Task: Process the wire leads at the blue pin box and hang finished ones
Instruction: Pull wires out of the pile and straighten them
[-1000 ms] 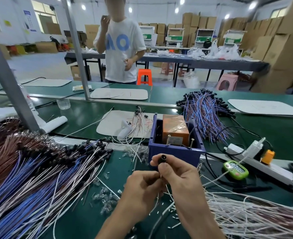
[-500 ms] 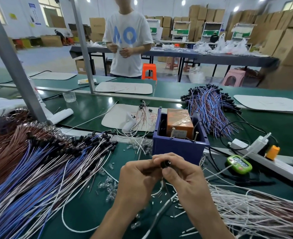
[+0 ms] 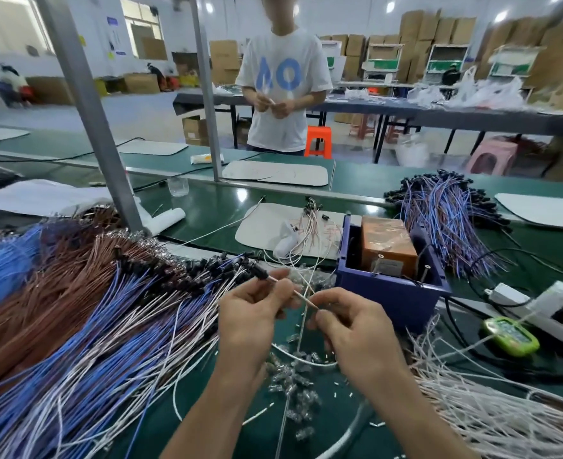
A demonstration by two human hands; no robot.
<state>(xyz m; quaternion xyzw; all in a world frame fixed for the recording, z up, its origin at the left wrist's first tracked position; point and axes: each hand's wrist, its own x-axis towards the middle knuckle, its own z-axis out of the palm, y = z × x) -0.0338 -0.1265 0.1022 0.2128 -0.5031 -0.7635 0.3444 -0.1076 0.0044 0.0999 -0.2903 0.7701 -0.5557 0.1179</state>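
I see my left hand (image 3: 253, 316) and my right hand (image 3: 356, 329) both pinching one thin pale wire lead with black tip (image 3: 303, 298), near the blue plastic pin box (image 3: 389, 294).

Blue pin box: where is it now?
Head view: the blue pin box sits right of centre on the bench, just beyond the right hand, beside the white mat.

Bright overhead lamps (image 3: 390, 6) glare off the glossy green belt (image 3: 240, 197) behind the blue plastic pin box (image 3: 389, 293). Edges bend and blur.
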